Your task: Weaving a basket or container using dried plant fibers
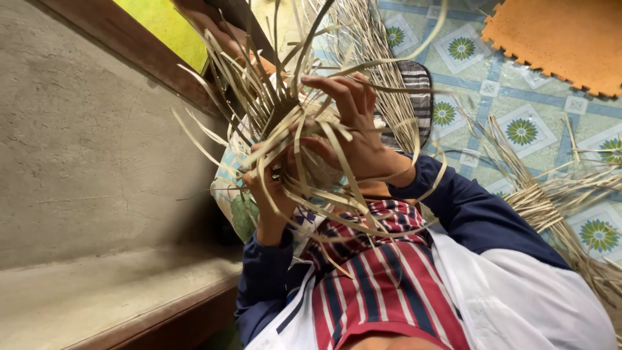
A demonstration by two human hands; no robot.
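Observation:
A partly woven piece of pale straw (304,139), with many long loose strips fanning out, is held up in front of me. My left hand (267,188) grips its lower left part, fingers curled round the strips. My right hand (353,126) is closed over the upper right side, its fingertips pinching strips near the top. Both arms wear dark blue sleeves. A red, white and blue striped cloth (382,279) lies over my lap below the hands. The centre of the weave is mostly hidden by my fingers and the strips.
A tied bundle of straw strips (551,198) lies on the patterned tile floor (518,97) at the right. An orange foam mat (560,32) is at top right, and a grey striped cushion (414,91) behind the weave. A concrete wall (84,142) and ledge (110,291) fill the left.

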